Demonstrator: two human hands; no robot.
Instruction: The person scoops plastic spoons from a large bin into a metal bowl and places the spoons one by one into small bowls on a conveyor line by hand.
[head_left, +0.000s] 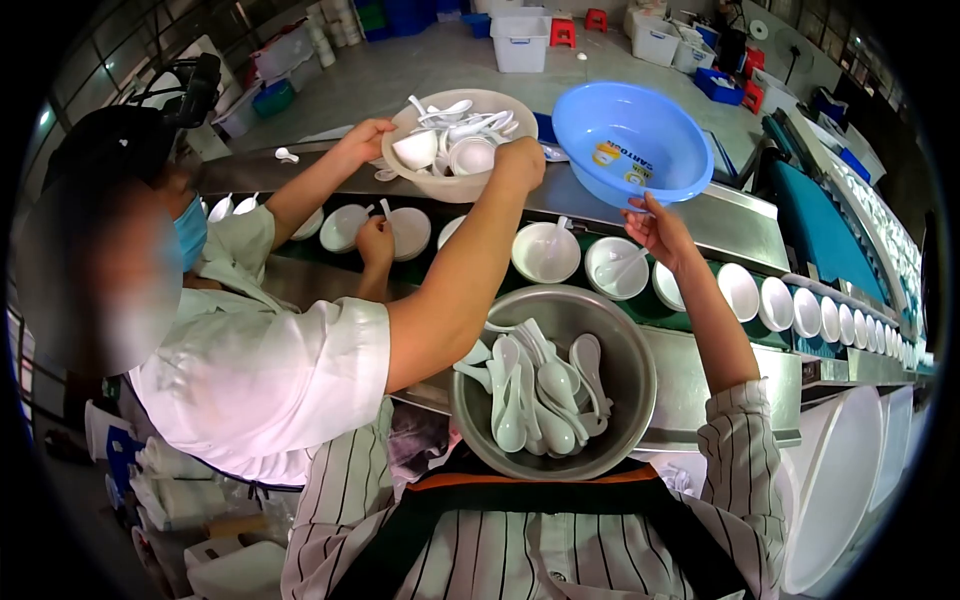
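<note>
My left hand [375, 243] reaches under a co-worker's arm to the row of white bowls. Its fingers are curled beside a white bowl [410, 236] with a spoon handle over its rim; what they hold is hidden. My right hand [657, 234] pinches the near rim of a blue basin [640, 130], which has a yellow and dark label inside. Close to my body is a metal bowl [630, 400] with several white spoons [556, 385] in it. The co-worker's hands are at a beige basin [450, 186] of spoons and small bowls.
A masked co-worker [270, 370] leans in from the left, one arm crossing before me. White bowls [737, 292] line a green conveyor, some holding spoons. Metal ledges [720, 225] flank it. Behind stand a white bin [520, 45] and red stools [563, 33]; large white tubs [840, 480] are at right.
</note>
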